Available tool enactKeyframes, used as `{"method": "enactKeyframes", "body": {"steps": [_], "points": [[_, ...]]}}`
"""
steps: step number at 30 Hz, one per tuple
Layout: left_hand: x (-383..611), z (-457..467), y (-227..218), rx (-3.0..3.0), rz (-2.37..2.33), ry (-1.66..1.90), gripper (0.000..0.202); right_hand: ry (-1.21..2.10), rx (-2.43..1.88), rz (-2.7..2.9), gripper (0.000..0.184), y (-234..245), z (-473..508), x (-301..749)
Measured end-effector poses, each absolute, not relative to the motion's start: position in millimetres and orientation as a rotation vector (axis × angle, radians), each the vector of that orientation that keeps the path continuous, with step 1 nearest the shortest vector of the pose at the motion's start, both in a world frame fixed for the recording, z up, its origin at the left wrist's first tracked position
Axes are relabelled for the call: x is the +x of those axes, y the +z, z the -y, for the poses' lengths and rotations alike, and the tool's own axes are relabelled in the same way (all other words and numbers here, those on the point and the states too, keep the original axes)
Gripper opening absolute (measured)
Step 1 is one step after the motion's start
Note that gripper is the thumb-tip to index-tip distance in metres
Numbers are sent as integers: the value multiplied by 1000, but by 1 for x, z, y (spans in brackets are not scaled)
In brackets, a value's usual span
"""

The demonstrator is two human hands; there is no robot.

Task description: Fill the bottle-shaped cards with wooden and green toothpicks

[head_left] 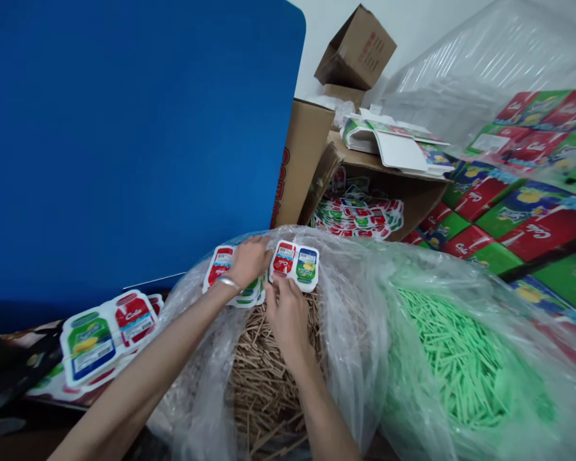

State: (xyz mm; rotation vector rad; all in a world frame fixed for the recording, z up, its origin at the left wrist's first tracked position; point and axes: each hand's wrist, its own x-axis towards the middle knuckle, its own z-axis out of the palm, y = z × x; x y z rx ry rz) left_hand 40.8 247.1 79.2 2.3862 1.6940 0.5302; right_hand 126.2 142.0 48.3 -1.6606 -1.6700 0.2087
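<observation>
My left hand point(249, 259) rests curled on a stack of printed red-and-green cards point(221, 264) at the far rim of a clear plastic bag point(355, 301) of brown sticks point(264, 378). A silver bracelet sits on that wrist. My right hand point(285, 307) pinches the lower edge of a single card point(295, 261), red on its left half and green on its right, holding it beside the stack.
A second bag holds green sticks point(451, 358) on the right. More cards point(103, 336) lie at the left. A blue panel point(134, 141) stands behind. Open cardboard boxes point(360, 205) with cards and wrapped printed cartons point(523, 211) fill the back right.
</observation>
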Motion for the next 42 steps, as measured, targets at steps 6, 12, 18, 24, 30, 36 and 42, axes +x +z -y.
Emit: {"method": "enactKeyframes", "body": {"steps": [6, 12, 18, 24, 30, 36, 42], "points": [[91, -296, 66, 2305, -1798, 170, 30, 383, -1543, 1703, 26, 9, -60, 153], [83, -316, 64, 2238, -1795, 133, 26, 372, -1524, 1643, 23, -7, -15, 185], [78, -289, 89, 2336, -1707, 457, 24, 452, -1545, 1602, 21, -2, -6, 203], [44, -204, 127, 2385, -1344, 763, 46, 487, -1519, 1194, 47, 12, -18, 208], [7, -110, 107, 1871, -934, 766, 22, 578, -1439, 1118, 46, 24, -34, 193], [-18, -41, 28, 1184, -1087, 567, 40, 1067, -1421, 1358, 31, 3, -12, 173], [-22, 5, -23, 980, -1181, 533, 54, 643, -1651, 1919, 35, 8, -46, 185]]}}
